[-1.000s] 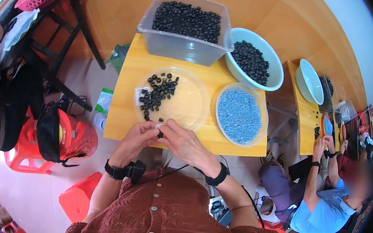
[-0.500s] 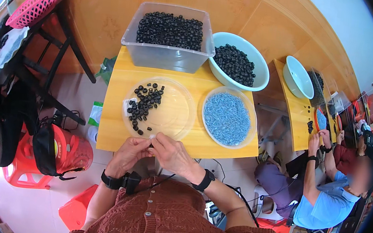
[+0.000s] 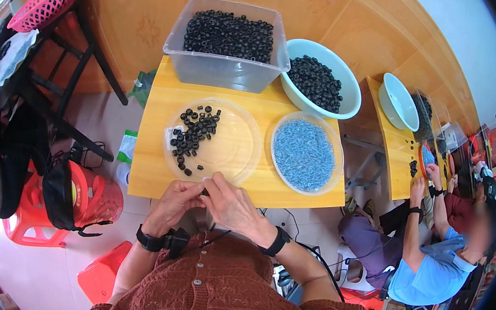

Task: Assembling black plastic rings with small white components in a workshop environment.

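At the near edge of the table, my left hand and my right hand meet, fingertips pinched together. Between them shows a small black part, mostly covered by the fingers. A small whitish bit shows at the right fingertips; I cannot make out what it is. Just beyond my hands lies a shallow, clear round tray, with loose black ring-shaped parts on its left side. To the right stands a round tub full of tiny, clear bluish pieces.
A clear plastic bin of black parts stands at the table's back, beside a pale blue basin of similar parts. A red stool is at left, near a dark wooden stool. At right, a co-worker sits at another table.
My hands keep their pinch over the same spot, with slight finger movement. The view has shifted a little; the parts in the tray look unchanged.
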Motion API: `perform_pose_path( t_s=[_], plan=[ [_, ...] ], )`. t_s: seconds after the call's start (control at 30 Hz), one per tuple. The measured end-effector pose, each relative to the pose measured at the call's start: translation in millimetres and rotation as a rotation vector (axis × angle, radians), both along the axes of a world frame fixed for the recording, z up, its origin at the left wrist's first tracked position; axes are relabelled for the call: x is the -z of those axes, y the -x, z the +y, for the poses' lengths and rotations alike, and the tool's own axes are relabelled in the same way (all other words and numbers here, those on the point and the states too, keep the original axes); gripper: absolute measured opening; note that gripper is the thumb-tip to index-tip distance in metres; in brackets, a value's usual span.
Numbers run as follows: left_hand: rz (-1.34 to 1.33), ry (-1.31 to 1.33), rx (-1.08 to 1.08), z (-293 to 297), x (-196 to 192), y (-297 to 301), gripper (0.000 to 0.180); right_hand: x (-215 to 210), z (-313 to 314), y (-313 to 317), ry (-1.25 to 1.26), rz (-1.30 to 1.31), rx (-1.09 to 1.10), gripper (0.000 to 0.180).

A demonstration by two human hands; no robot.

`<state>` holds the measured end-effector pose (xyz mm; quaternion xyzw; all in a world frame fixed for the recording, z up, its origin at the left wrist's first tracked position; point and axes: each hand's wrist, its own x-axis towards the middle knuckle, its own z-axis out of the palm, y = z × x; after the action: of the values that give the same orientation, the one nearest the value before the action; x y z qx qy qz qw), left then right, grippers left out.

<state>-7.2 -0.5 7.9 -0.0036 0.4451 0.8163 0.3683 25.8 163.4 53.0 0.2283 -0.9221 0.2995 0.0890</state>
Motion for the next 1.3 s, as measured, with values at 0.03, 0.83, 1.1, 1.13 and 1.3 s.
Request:
perform_pose_path(
  t_s=[0.03, 0.83, 1.1, 1.13, 1.3],
  plan=[
    [-0.001, 0.001, -0.003, -0.1, -0.9, -0.2, 0.023, -0.5, 0.0, 0.3, -0.029, -0.031, -0.002, 0.029],
    [0.02, 0.054, 0.068, 1.1, 3.3, 0.7, 0.027, 3.8, 2.6, -0.5, -0.053, 0.03, -0.056, 0.016],
    [-0.009, 0.003, 0.012, 3.4, 3.2, -3.6, 0.043, 12.3, 0.1, -2.0, -0.068, 0.042, 0.018, 0.018],
    [-0.011, 0.004, 0.008, 2.8, 4.6, -2.6, 0.043, 12.3, 1.0, -0.8, -0.022, 0.032, 0.021, 0.018],
    [-0.057, -0.077, 0.097, 3.2, -14.0, 5.8, 0.049, 5.6, 18.1, 20.3, 0.179, 0.157, 0.115, 0.02]
  ],
)
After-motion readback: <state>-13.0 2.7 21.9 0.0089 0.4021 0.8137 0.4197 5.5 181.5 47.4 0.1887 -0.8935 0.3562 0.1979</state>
